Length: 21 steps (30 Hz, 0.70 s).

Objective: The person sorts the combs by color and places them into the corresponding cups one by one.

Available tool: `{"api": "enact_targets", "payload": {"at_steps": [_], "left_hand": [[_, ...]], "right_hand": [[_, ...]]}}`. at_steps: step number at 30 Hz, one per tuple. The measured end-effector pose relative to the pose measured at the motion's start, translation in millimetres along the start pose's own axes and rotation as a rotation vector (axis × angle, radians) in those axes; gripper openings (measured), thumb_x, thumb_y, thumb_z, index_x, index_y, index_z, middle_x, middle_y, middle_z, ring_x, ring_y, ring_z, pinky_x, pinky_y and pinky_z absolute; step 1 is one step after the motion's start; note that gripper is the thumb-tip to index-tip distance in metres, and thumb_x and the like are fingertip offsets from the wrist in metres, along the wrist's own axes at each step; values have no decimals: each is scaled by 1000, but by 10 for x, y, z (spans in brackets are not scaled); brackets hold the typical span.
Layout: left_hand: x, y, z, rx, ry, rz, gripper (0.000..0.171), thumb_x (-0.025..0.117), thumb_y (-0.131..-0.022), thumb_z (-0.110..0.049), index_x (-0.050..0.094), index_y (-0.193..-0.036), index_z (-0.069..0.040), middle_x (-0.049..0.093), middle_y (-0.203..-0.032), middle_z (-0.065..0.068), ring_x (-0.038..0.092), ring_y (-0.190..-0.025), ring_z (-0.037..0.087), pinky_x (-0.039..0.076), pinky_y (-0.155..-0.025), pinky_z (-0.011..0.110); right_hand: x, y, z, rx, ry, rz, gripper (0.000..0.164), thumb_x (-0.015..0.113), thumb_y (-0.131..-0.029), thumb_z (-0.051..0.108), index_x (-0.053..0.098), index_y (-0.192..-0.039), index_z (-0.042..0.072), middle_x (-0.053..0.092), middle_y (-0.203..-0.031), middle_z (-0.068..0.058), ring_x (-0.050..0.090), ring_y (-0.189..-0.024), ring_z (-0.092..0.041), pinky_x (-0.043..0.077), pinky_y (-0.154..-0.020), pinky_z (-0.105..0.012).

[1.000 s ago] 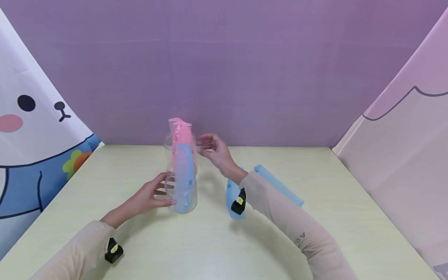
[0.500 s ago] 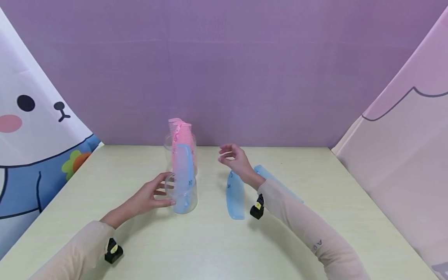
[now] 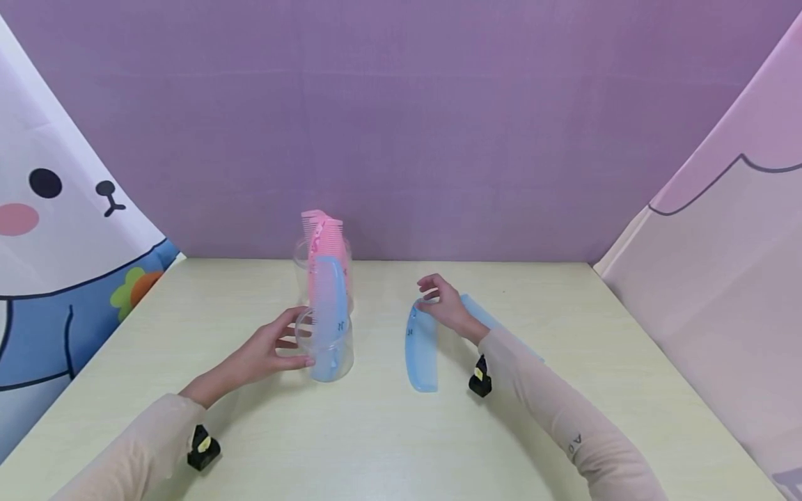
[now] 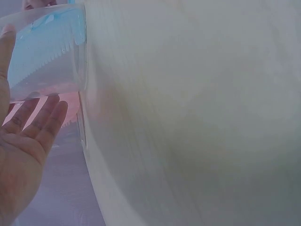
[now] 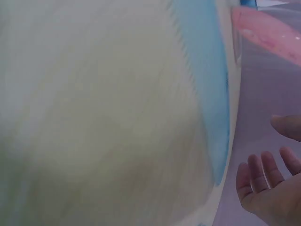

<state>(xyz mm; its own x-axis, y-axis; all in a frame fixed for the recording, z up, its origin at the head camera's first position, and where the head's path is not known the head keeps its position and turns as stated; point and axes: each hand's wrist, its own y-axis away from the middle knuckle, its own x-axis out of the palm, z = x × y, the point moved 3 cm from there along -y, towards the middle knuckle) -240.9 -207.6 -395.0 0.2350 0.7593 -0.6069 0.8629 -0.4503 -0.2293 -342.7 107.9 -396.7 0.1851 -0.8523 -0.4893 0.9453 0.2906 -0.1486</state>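
1. Tabletop (image 3: 376, 445): supports your work.
2. Left hand (image 3: 266, 353): you grip the near clear cup (image 3: 347, 358), presumably steadying it around its standing blue comb (image 3: 339, 285).
3. Right hand (image 3: 447, 307): your thumb and fingers are apart, holding nothing, at a flat-lying blue comb's (image 3: 422, 353) far end.

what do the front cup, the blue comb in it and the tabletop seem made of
The front cup is probably clear, glossy plastic: the blue comb shows through it, though glass isn't ruled out. The comb looks like smooth, perhaps translucent plastic, with evenly moulded-looking teeth. The tabletop seems wood or wood-look laminate, satin, judging by its pale colour and faint grain streaks.
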Motion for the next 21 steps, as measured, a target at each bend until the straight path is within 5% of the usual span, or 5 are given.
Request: {"api": "enact_targets", "payload": {"at_steps": [10,21], "left_hand": [[-9,-1,24,13,-6,9,75,75,-74,-25,33,-135,-13,49,-128,18,58,-106,35,55,-82,43],[-11,1,7,-1,-8,8,75,76,-74,-25,33,-135,-14,49,-128,17,58,-106,33,55,-82,39]], "right_hand": [[-115,-37,-197,-18,171,61,50,67,-80,3,44,-123,-4,49,-122,-25,51,-111,-39,47,-93,-45],[-114,-49,-254,61,241,170,60,71,-79,14,42,-129,-1,47,-129,-21,47,-117,-35,44,-98,-45]]}}
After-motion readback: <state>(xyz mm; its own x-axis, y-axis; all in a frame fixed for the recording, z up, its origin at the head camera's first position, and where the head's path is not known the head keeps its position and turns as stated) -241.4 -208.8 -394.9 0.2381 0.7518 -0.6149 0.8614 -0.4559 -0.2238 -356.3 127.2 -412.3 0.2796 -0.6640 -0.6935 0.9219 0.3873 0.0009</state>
